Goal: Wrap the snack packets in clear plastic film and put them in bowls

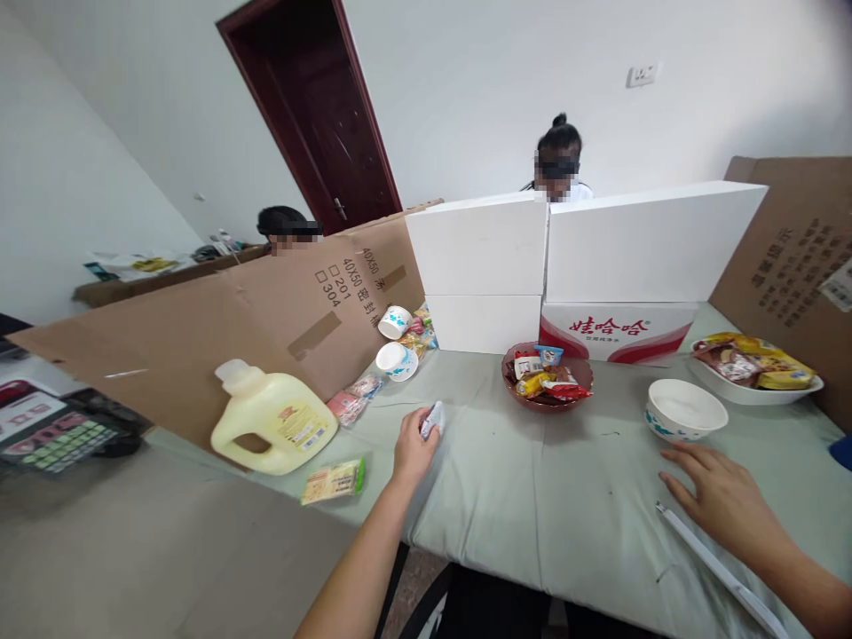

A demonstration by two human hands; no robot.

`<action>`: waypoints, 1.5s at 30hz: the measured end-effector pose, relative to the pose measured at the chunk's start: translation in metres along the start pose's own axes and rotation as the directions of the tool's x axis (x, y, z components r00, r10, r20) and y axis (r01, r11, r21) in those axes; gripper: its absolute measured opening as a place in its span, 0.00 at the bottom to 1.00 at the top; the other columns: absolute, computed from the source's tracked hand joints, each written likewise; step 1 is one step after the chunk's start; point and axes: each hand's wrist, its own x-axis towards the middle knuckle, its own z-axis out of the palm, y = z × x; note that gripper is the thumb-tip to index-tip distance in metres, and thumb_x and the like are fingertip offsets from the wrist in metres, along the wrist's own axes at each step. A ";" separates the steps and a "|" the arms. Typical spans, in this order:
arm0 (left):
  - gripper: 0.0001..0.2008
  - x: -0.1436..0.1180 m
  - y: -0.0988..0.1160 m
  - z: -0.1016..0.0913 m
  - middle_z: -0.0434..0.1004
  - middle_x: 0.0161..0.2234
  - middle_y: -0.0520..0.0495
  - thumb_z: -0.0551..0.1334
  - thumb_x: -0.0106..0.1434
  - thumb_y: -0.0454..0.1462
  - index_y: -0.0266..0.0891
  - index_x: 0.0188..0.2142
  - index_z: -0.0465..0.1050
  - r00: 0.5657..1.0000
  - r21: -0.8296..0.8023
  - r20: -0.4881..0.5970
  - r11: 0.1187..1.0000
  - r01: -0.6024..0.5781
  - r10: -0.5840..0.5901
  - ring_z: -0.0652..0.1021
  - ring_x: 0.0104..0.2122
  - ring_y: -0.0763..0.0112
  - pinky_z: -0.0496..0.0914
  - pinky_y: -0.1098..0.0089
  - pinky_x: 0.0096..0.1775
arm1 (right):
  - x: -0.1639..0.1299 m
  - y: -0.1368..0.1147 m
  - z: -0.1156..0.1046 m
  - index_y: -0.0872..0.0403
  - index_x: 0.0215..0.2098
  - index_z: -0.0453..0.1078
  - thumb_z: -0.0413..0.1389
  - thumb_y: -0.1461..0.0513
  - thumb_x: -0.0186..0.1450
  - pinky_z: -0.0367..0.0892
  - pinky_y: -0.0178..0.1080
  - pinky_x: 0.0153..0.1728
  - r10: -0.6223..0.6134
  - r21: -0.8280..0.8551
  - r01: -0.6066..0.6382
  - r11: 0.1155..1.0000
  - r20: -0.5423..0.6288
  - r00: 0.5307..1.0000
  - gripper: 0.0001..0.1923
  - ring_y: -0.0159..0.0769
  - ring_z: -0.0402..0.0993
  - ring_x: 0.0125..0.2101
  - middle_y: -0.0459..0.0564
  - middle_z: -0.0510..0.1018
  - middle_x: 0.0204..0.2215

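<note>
My left hand (413, 448) hovers over the pale green tablecloth (532, 497) and is closed around a small white-and-blue wrapped packet (432, 417). My right hand (719, 497) lies flat on the cloth with fingers spread, holding nothing, just in front of a white bowl (685, 410). A thin white strip (719, 568) lies beside that hand. A dark red bowl (547, 377) full of wrapped snacks sits in the middle of the table.
A pale yellow jug (270, 422) and a green-edged snack packet (333, 481) lie at left. White cups (396, 342) and sweets sit by the cardboard wall (219, 328). White boxes (586, 257) stand behind; a white dish (759, 368) of snacks at right. Two people sit beyond the dividers.
</note>
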 end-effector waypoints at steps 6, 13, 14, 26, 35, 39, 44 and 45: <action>0.17 -0.053 0.050 0.067 0.68 0.27 0.54 0.57 0.61 0.48 0.40 0.42 0.64 0.912 -0.423 0.407 0.895 0.139 0.051 0.72 0.25 0.73 0.67 0.74 0.28 | -0.022 -0.041 0.001 0.51 0.47 0.72 0.51 0.50 0.62 0.66 0.48 0.45 0.010 0.080 -0.023 0.997 0.170 0.985 0.21 0.47 0.72 0.46 0.56 0.76 0.45; 0.18 -0.085 0.064 0.118 0.70 0.42 0.43 0.60 0.61 0.47 0.39 0.46 0.65 0.904 -0.250 0.307 0.942 -0.224 0.297 0.72 0.43 0.61 0.68 0.60 0.44 | -0.055 -0.044 -0.004 0.51 0.50 0.70 0.55 0.55 0.59 0.66 0.48 0.42 0.184 -0.102 -0.157 0.982 0.363 0.913 0.21 0.50 0.70 0.46 0.57 0.74 0.46; 0.20 -0.085 0.062 0.121 0.68 0.46 0.41 0.59 0.62 0.47 0.38 0.49 0.64 0.906 -0.221 0.262 0.934 -0.280 0.333 0.71 0.46 0.59 0.68 0.58 0.47 | -0.059 -0.042 -0.003 0.51 0.49 0.70 0.55 0.56 0.60 0.66 0.48 0.42 0.194 -0.112 -0.164 0.980 0.368 0.909 0.20 0.50 0.70 0.45 0.56 0.74 0.45; 0.16 -0.085 0.049 0.121 0.64 0.51 0.39 0.51 0.69 0.42 0.41 0.54 0.60 0.801 -0.198 0.179 0.819 -0.539 0.571 0.69 0.52 0.60 0.68 0.55 0.51 | 0.034 -0.016 -0.014 0.56 0.61 0.56 0.48 0.56 0.68 0.67 0.41 0.44 0.516 -0.062 -0.512 0.857 0.092 0.852 0.25 0.44 0.69 0.51 0.62 0.55 0.62; 0.19 -0.091 0.059 0.115 0.65 0.56 0.45 0.52 0.63 0.27 0.46 0.47 0.73 0.492 -0.092 0.284 0.534 -0.841 0.823 0.64 0.57 0.57 0.67 0.54 0.53 | 0.041 0.034 -0.030 0.56 0.47 0.67 0.42 0.56 0.70 0.66 0.39 0.37 0.684 -0.213 -0.654 0.726 0.130 0.717 0.17 0.43 0.74 0.41 0.59 0.70 0.47; 0.14 -0.091 0.060 0.120 0.70 0.51 0.44 0.54 0.63 0.29 0.44 0.44 0.73 0.529 -0.075 0.239 0.558 -0.826 0.814 0.67 0.54 0.58 0.69 0.57 0.52 | 0.030 0.072 -0.044 0.59 0.50 0.66 0.44 0.60 0.69 0.65 0.41 0.40 0.744 -0.254 -0.704 0.663 0.112 0.659 0.17 0.46 0.73 0.44 0.63 0.69 0.48; 0.13 -0.090 0.059 0.124 0.71 0.50 0.44 0.55 0.63 0.30 0.44 0.44 0.73 0.511 -0.034 0.242 0.533 -0.845 0.825 0.69 0.53 0.58 0.71 0.59 0.50 | 0.054 0.107 -0.026 0.57 0.57 0.61 0.49 0.62 0.68 0.65 0.43 0.46 0.700 -0.206 -0.671 0.712 0.138 0.700 0.20 0.45 0.70 0.49 0.62 0.67 0.53; 0.13 -0.089 0.059 0.125 0.72 0.50 0.44 0.56 0.63 0.30 0.44 0.44 0.73 0.506 -0.025 0.241 0.526 -0.850 0.828 0.70 0.53 0.59 0.71 0.59 0.50 | 0.063 0.113 -0.021 0.57 0.58 0.60 0.49 0.62 0.68 0.65 0.44 0.46 0.698 -0.192 -0.672 0.715 0.137 0.703 0.20 0.45 0.70 0.49 0.61 0.67 0.54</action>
